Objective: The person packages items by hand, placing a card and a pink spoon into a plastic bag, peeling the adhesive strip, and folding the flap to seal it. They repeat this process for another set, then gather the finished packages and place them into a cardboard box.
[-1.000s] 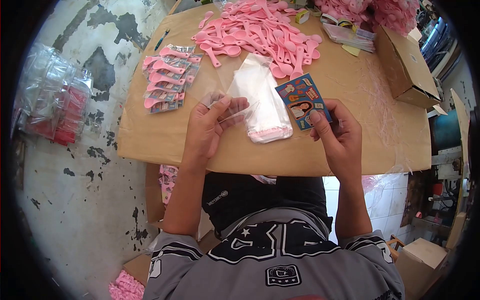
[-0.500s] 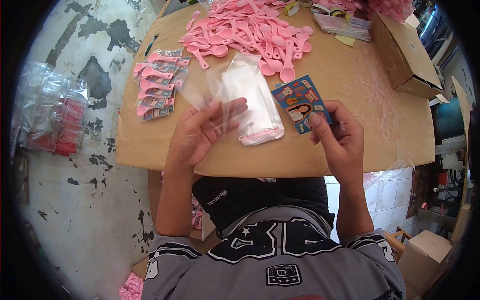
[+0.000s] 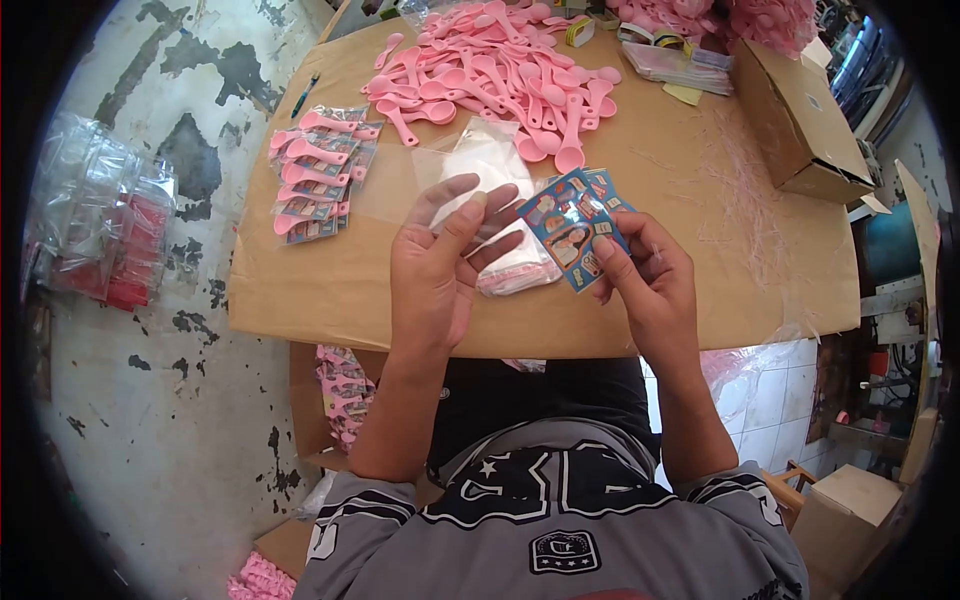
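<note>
A: Hands?
B: Left hand [image 3: 435,265]: thumb and fingers [image 3: 470,215] pinch the near edge of a clear bag [image 3: 395,190], and the other fingers are loosely spread. Right hand [image 3: 645,290]: closed on a sticker card [image 3: 570,228], gripped at its near end.

A: Where's the card relative to the bag?
B: Card is just right of the left fingers, close beside them. Can't tell if they touch. Its long axis is tilted, with the far end leaning left toward the bag hand. The bag runs the other way, up and left from the pinch, flat over the surface. Whether the bag's mouth is parted, can't tell, too transparent.

A: Which hand is nearer the card?
B: The right hand holds it. The left fingertips are the next closest thing.

A: Under the hands?
B: Stack of clear bags [image 3: 490,160] with a pink strip at the near end, lying on the brown cardboard surface [image 3: 300,290].

A: Rest of the surface?
B: Pile of loose pink spoons [image 3: 500,75] at the far side. Stack of packed spoons [image 3: 320,170] to the left, with a pen [image 3: 303,97] beyond it. Cardboard box [image 3: 800,120] at the far right, thin pink shreds [image 3: 745,190] near it.

A: Room?
B: Floor [image 3: 200,330] with peeling paint, and plastic packs of red items [image 3: 100,230] on it at the left. White tiles at the lower right. More pink packs under the surface's near edge.
</note>
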The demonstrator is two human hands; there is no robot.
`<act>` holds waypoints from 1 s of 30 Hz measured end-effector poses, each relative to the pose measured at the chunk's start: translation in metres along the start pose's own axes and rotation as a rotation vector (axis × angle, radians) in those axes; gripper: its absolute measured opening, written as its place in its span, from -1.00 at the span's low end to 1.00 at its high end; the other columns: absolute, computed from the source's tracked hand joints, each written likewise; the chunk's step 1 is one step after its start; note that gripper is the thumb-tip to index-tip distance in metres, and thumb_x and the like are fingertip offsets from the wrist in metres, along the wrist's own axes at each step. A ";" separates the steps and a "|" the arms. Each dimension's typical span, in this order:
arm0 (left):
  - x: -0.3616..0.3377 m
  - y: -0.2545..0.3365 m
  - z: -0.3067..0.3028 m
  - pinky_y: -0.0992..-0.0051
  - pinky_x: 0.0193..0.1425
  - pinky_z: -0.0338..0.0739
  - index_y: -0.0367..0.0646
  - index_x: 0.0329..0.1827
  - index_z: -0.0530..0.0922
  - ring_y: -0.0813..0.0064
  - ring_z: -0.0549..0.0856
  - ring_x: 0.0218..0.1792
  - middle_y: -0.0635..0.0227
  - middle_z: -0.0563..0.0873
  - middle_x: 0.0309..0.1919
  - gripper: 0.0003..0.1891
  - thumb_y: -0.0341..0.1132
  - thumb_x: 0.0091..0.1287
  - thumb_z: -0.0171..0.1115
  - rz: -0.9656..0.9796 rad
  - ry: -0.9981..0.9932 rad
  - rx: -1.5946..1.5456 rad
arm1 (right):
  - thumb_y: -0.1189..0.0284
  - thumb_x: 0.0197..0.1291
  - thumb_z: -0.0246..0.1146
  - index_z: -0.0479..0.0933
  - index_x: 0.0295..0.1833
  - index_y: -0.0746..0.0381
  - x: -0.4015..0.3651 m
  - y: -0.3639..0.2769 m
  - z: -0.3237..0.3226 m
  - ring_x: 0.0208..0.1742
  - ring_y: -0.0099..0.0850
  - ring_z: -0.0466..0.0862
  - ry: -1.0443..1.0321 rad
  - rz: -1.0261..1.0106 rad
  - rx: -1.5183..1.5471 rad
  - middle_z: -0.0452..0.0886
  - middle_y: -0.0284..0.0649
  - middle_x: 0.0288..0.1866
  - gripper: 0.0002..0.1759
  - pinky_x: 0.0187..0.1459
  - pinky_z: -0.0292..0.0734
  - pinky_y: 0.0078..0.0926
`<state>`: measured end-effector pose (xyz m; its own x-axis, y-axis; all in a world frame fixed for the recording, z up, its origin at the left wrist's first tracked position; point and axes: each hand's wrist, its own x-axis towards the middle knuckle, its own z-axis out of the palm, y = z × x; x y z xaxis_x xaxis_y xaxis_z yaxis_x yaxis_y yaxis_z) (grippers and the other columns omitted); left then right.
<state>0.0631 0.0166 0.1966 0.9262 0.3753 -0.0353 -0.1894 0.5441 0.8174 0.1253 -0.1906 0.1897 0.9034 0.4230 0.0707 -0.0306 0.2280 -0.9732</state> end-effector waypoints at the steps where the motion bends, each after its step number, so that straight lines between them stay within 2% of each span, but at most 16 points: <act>1: -0.002 -0.001 0.003 0.21 0.24 0.81 -0.30 0.39 0.46 0.11 0.81 0.20 -0.12 0.74 0.21 -0.63 -0.36 0.61 0.23 -0.007 -0.008 -0.007 | 0.46 0.55 0.31 0.57 0.20 0.39 0.000 -0.001 0.001 -0.30 -0.65 0.61 0.013 -0.004 0.011 0.69 -0.31 -0.15 -0.74 -0.28 0.55 -0.65; 4: -0.006 -0.002 0.008 0.19 0.25 0.81 -0.32 0.37 0.46 0.08 0.80 0.21 -0.16 0.73 0.21 -0.64 -0.37 0.62 0.22 -0.012 -0.018 0.002 | 0.44 0.56 0.30 0.57 0.19 0.38 -0.002 0.000 0.003 -0.32 -0.67 0.60 0.031 -0.057 -0.015 0.69 -0.33 -0.17 -0.74 -0.28 0.53 -0.66; 7: -0.007 -0.002 0.004 0.21 0.21 0.82 -0.31 0.35 0.47 0.08 0.80 0.21 -0.15 0.74 0.21 -0.65 -0.35 0.61 0.24 0.013 -0.011 0.000 | 0.43 0.57 0.29 0.57 0.18 0.37 -0.004 -0.006 0.001 -0.34 -0.68 0.59 0.174 -0.117 -0.054 0.68 -0.35 -0.20 -0.75 -0.29 0.53 -0.67; 11: -0.007 -0.004 0.002 0.24 0.19 0.82 -0.31 0.34 0.46 0.10 0.81 0.20 -0.16 0.74 0.21 -0.64 -0.34 0.61 0.26 0.036 -0.025 0.017 | 0.42 0.56 0.31 0.58 0.16 0.37 -0.003 -0.004 -0.008 -0.37 -0.68 0.59 0.092 -0.025 -0.110 0.68 -0.34 -0.21 -0.75 -0.32 0.52 -0.67; 14: -0.008 -0.006 0.009 0.25 0.20 0.81 -0.32 0.34 0.46 0.12 0.80 0.20 -0.20 0.72 0.23 -0.64 -0.34 0.61 0.25 0.083 -0.006 0.130 | 0.42 0.56 0.31 0.59 0.16 0.37 -0.004 -0.003 -0.004 -0.37 -0.67 0.59 -0.006 -0.009 0.013 0.68 -0.33 -0.21 -0.75 -0.33 0.53 -0.67; 18: -0.009 -0.008 0.013 0.26 0.22 0.79 -0.34 0.36 0.45 0.16 0.80 0.20 -0.22 0.69 0.27 -0.63 -0.36 0.61 0.24 0.078 -0.018 0.061 | 0.42 0.55 0.32 0.59 0.17 0.37 -0.002 -0.002 0.005 -0.37 -0.67 0.59 0.015 -0.021 -0.008 0.69 -0.34 -0.22 -0.75 -0.33 0.53 -0.66; 20: -0.010 -0.011 0.014 0.26 0.23 0.79 -0.35 0.36 0.45 0.17 0.79 0.21 -0.23 0.68 0.29 -0.63 -0.36 0.61 0.24 0.077 -0.030 0.023 | 0.43 0.54 0.33 0.60 0.16 0.37 -0.003 -0.002 0.004 -0.36 -0.67 0.60 -0.053 0.030 -0.065 0.69 -0.36 -0.23 -0.75 -0.32 0.53 -0.67; 24: -0.009 -0.016 0.013 0.29 0.20 0.80 -0.35 0.34 0.49 0.27 0.82 0.15 -0.11 0.74 0.20 -0.65 -0.37 0.61 0.25 0.049 -0.064 -0.009 | 0.43 0.53 0.34 0.62 0.15 0.37 -0.003 -0.010 -0.001 -0.32 -0.66 0.64 -0.168 0.124 -0.177 0.68 -0.36 -0.26 -0.75 -0.29 0.54 -0.67; 27: -0.008 -0.019 0.011 0.32 0.15 0.82 -0.35 0.31 0.52 0.35 0.84 0.06 0.00 0.78 0.12 -0.67 -0.38 0.60 0.26 0.030 -0.106 -0.023 | 0.46 0.50 0.37 0.59 0.18 0.36 0.001 -0.007 -0.006 -0.29 -0.65 0.66 -0.157 0.083 -0.053 0.70 -0.33 -0.23 -0.73 -0.27 0.56 -0.67; 30: -0.006 -0.021 0.015 0.35 0.10 0.82 -0.34 0.30 0.54 0.40 0.85 0.00 0.06 0.80 0.08 -0.68 -0.38 0.59 0.27 0.063 -0.076 -0.014 | 0.50 0.45 0.41 0.54 0.17 0.34 0.001 -0.003 -0.003 -0.27 -0.64 0.68 -0.003 0.068 0.062 0.72 -0.30 -0.19 -0.71 -0.24 0.58 -0.66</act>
<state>0.0666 -0.0081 0.1878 0.9344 0.3511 0.0600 -0.2517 0.5318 0.8086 0.1278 -0.1934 0.1924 0.8969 0.4421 0.0060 -0.1181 0.2526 -0.9603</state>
